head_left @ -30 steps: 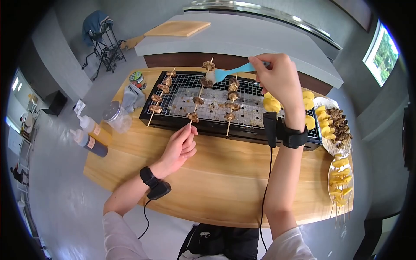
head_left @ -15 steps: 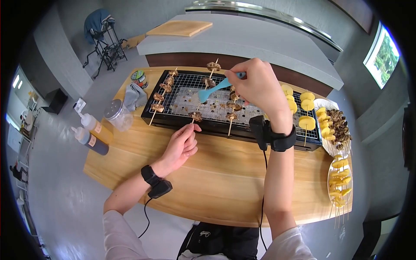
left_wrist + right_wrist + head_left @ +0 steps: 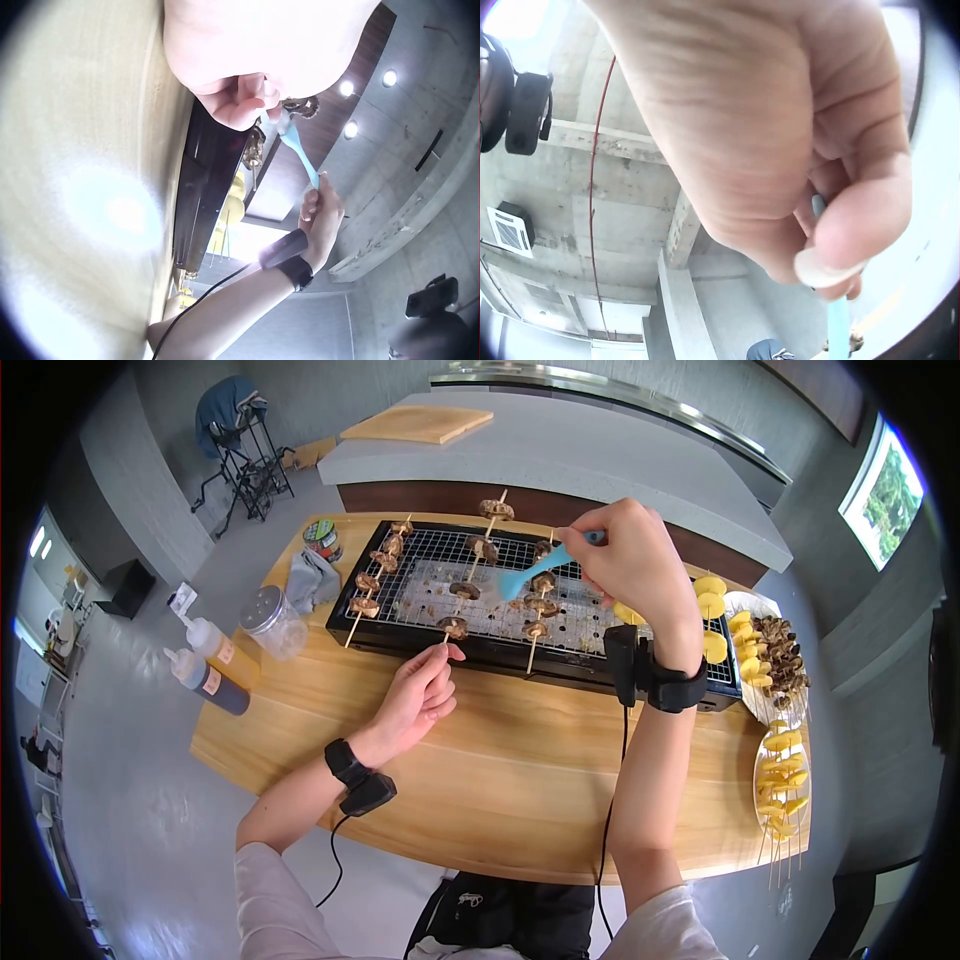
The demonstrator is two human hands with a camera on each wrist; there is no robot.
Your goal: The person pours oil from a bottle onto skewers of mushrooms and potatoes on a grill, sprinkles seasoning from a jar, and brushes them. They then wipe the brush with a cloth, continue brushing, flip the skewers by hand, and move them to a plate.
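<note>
My left hand [image 3: 415, 695] pinches the near end of a mushroom skewer [image 3: 464, 590], which slants over the black grill [image 3: 580, 672] with its far tip raised past the back edge. My right hand [image 3: 630, 555] grips the handle of a light-blue basting brush [image 3: 540, 568] from above. Its bristle head points left and down, between the held skewer and another mushroom skewer [image 3: 540, 605]. In the left wrist view the brush [image 3: 301, 156] shows close to the mushrooms. A third mushroom skewer [image 3: 385, 560] lies at the grill's left, and potato slices [image 3: 714, 647] on skewers are at its right.
Left of the grill stand a yellow squeeze bottle [image 3: 232, 655], a dark one [image 3: 218, 688], a lidded clear jar [image 3: 272, 625], a grey cloth [image 3: 312, 580] and a small can [image 3: 322, 540]. On the right, plates hold mushroom skewers [image 3: 782, 650] and potato skewers [image 3: 783, 770].
The brush first swept down along the held skewer, toward me, then shifted right and away from it. My left hand keeps its pinch on the skewer, nearly still.
</note>
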